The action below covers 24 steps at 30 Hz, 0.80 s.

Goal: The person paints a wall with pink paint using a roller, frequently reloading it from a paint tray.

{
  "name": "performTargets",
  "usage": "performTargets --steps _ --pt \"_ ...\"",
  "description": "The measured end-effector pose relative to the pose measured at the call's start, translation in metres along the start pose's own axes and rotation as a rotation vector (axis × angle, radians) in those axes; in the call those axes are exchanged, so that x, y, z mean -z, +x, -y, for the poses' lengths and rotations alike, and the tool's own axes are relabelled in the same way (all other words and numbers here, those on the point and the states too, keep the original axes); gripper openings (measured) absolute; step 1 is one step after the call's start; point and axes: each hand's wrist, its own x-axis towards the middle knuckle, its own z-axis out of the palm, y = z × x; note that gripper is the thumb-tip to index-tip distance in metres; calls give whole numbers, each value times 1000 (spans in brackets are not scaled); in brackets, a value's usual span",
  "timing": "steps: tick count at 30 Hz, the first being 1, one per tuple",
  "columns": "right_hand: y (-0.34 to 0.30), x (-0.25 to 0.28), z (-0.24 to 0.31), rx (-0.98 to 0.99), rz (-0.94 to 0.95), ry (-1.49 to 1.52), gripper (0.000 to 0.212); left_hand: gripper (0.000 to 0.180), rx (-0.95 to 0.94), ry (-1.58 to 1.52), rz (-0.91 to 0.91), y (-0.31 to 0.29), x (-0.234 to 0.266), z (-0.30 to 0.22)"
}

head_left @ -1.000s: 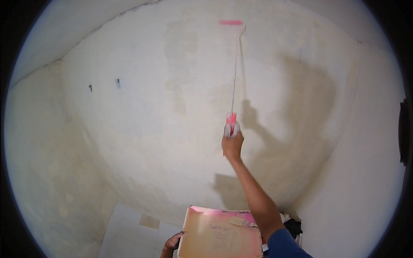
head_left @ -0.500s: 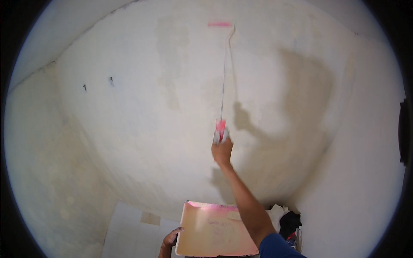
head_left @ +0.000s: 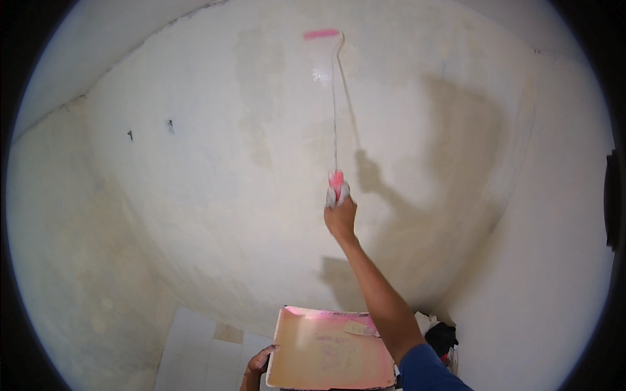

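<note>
My right hand (head_left: 341, 214) is closed around the pink handle of a paint roller (head_left: 336, 179), arm stretched up and forward. Its long thin rod runs up to a pink roller sleeve (head_left: 320, 34), which lies against the upper part of the pale wall (head_left: 208, 182). A wet, shiny spot shows on the wall just below the sleeve. Low in the view, my left hand (head_left: 262, 360) grips the left edge of a paint tray (head_left: 306, 365), its fingers partly hidden beneath. The tray is stained cream and pink, and a flat, pale scraper-like piece (head_left: 360, 328) lies in it.
Side walls meet the painted wall at left and right, with the ceiling above. Two small dark fittings (head_left: 171, 126) stick out of the wall at left. White floor tiles (head_left: 189, 345) show at lower left. A dark bundle (head_left: 441, 336) lies beyond my right arm.
My right hand has risen slightly, and the roller sleeve has shifted a little up and left on the wall. The left hand and tray stay nearly in place.
</note>
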Motion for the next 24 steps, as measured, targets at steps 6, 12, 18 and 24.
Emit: performTargets --steps 6,12,18,24 --pt "15 -34 36 -138 22 39 28 39 -12 -13 -32 0 10 5" --pt "-121 -26 -5 -247 111 1 36 40 -13 -1 -60 -4 -2 2" --pt "-138 -5 -18 -110 56 38 33 39 -22 29 42 -4 -12 -6" --pt "-42 -31 13 -166 137 5 33 37 -73 41 -26 8 7 7"
